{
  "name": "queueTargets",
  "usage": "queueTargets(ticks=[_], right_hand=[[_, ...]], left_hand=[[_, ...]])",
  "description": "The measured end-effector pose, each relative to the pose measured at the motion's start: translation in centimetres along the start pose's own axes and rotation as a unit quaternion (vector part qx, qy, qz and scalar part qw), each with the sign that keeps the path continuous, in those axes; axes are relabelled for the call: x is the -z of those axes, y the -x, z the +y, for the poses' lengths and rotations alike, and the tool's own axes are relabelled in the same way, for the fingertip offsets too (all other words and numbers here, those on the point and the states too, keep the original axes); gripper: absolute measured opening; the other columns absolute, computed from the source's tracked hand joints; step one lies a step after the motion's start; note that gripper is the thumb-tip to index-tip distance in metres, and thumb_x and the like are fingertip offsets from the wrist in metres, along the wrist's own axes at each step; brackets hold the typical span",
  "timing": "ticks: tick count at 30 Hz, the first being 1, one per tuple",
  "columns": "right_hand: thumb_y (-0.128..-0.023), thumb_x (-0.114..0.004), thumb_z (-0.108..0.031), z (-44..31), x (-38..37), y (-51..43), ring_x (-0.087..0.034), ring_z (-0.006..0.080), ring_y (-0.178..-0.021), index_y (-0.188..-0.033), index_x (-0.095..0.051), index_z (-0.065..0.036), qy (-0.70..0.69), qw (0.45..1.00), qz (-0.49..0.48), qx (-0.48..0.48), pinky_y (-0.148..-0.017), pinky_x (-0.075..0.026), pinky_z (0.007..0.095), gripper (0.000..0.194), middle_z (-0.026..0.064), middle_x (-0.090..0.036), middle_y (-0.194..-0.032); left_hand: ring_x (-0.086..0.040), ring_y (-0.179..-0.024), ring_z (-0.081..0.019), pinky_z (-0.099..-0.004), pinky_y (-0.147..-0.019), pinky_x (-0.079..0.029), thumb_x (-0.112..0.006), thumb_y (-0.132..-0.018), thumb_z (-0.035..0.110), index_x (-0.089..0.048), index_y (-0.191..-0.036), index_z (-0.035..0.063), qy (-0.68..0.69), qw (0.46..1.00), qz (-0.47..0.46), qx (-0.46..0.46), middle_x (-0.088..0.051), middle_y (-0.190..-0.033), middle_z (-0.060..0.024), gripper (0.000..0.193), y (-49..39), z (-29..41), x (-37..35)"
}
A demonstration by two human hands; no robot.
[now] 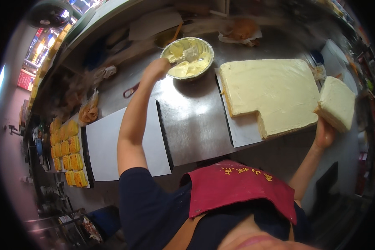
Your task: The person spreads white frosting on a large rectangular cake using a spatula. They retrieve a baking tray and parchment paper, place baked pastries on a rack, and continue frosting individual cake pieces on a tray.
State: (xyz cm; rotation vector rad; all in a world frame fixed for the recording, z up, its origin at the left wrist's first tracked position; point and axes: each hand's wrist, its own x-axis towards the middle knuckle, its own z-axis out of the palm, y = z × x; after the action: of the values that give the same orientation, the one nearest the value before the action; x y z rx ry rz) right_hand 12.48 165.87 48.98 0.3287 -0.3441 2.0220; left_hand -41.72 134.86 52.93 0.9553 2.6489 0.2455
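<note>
My left hand (157,68) is closed on a tool at the near left rim of a round metal bowl (211,61). Pale yellow cream (187,69) coats the bowl's inside, and the tool's cream-covered end lies in it. A dark red looped handle (130,91) shows beyond my left forearm; whether it belongs to that tool, I cannot tell. On the right, my right hand (325,132) supports a thick cream-topped cake block (337,101), tilted, from below. Beside it, a large cream-covered sheet cake (268,90) with a notch at its near left corner rests on white paper (243,132).
White paper (112,147) covers a dark-edged tray at left. Rows of yellow-orange pastry pieces (70,145) lie farther left, near a plastic bag (89,111). Behind the bowl is a container with an orange-handled utensil (177,31). Another bag (240,32) and white tubs (332,56) stand farther back.
</note>
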Motion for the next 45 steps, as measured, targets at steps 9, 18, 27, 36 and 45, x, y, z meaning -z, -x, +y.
queueTargets(ticks=[9,18,27,36,45], right_hand=[[-0.100,-0.043,-0.029,-4.2,1.0,1.1,-0.017,0.0354,-0.143,-0.146,-0.031,-0.003,0.124,0.982,0.126,0.066,-0.117,-0.002,0.0567,0.055,0.0133,-0.025,-0.154],[-0.098,-0.046,-0.027,-2.4,0.5,2.3,-0.024,0.0349,-0.141,-0.145,-0.033,-0.002,0.122,0.986,0.093,0.072,-0.117,-0.011,0.0545,0.054,0.0143,-0.030,-0.152],[-0.095,-0.047,-0.030,4.8,-1.4,0.7,-0.026,0.0363,-0.140,-0.144,-0.033,-0.002,0.043,0.996,0.066,-0.040,-0.115,-0.018,0.0530,0.058,0.0168,-0.031,-0.151],[-0.094,-0.052,-0.032,12.0,-5.1,-2.4,-0.036,0.0350,-0.135,-0.140,-0.042,-0.004,-0.012,0.988,0.079,-0.131,-0.109,-0.034,0.0479,0.054,0.0165,-0.042,-0.143],[-0.098,-0.046,-0.027,13.7,-5.5,-2.6,-0.047,0.0292,-0.126,-0.136,-0.044,-0.002,-0.018,0.987,0.026,-0.157,-0.107,-0.039,0.0430,0.045,0.0149,-0.051,-0.134]], left_hand=[[-0.067,-0.070,-0.0221,-0.0355,-0.068,-0.048,-0.045,-0.084,0.014,-0.070,-0.091,0.0037,-0.007,0.990,-0.094,0.106,-0.071,-0.082,-0.0120,0.027,-11.0,2.0,-4.5],[-0.037,-0.040,-0.0081,-0.0237,-0.038,-0.030,-0.046,-0.093,0.024,-0.067,-0.107,0.0095,0.253,0.933,-0.237,0.102,-0.044,-0.056,0.0012,0.029,-12.9,-3.6,-2.7],[-0.039,-0.042,-0.0062,-0.0223,-0.039,-0.030,-0.043,-0.098,0.026,-0.062,-0.113,0.0015,0.540,0.827,-0.138,-0.076,-0.046,-0.057,0.0013,0.034,-2.7,-4.2,-5.8],[-0.050,-0.063,-0.0082,-0.0203,-0.053,-0.040,-0.049,-0.098,0.016,-0.049,-0.134,0.0064,0.696,0.642,-0.178,-0.266,-0.056,-0.083,-0.0049,0.038,9.9,9.0,-12.6],[-0.053,-0.070,-0.0192,-0.0297,-0.063,-0.044,-0.055,-0.085,-0.001,-0.056,-0.132,0.0158,0.425,0.801,0.049,-0.418,-0.050,-0.082,-0.0076,0.050,12.0,13.9,-11.9]])
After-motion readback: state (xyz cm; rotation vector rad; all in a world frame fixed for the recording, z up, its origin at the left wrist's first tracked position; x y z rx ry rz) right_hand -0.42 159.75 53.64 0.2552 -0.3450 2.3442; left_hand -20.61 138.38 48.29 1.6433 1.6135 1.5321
